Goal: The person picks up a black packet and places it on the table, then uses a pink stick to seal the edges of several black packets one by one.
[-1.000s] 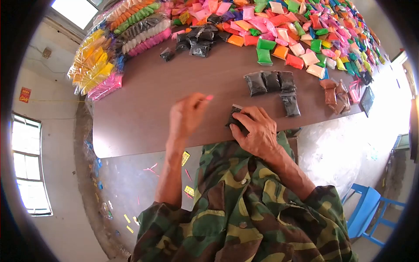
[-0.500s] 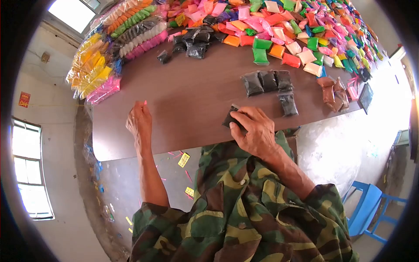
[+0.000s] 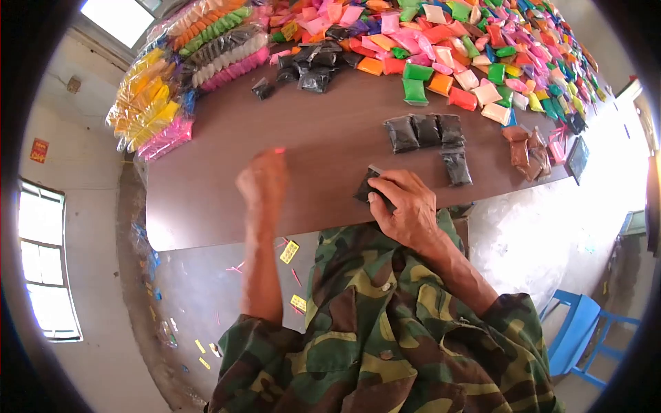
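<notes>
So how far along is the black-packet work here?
Done: four black packets lie grouped on the table. In hand: the right hand holds another black packet at the edge; the left hand is blurred. Remaining: a loose black heap farther back.

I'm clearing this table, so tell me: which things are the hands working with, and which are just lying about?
In use: black packet under the right hand, at the edge of the table; pink bit atop the blurred left hand.
Lying about: row of black packets, brown packets, coloured packets heap, bundled packs, blue chair.
</notes>
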{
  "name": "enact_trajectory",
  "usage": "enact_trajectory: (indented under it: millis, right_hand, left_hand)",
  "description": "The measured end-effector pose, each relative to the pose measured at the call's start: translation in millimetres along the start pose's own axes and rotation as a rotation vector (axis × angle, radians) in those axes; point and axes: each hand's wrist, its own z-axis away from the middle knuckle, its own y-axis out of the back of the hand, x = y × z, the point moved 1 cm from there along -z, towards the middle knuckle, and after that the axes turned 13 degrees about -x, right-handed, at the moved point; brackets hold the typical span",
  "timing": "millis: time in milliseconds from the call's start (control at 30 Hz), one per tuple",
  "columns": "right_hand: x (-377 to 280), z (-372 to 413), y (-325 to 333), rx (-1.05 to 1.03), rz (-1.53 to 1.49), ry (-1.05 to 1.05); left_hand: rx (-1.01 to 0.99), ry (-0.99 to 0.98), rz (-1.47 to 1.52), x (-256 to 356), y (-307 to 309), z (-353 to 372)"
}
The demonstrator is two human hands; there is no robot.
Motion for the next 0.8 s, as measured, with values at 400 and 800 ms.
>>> enact_trajectory:
  millis: [400, 800]
  right_hand:
    - [-5.6, -4.6, -1.4, -0.033, 0.049, -0.036]
    - [0.6, -2.3, -1.7, -0.019, 0.009, -0.020]
  left_hand:
    - [0.028, 0.062, 0.361, -44.5, 24.9, 31.2]
    - [-0.075, -0.240, 0.312, 76.5, -4.6, -1.7]
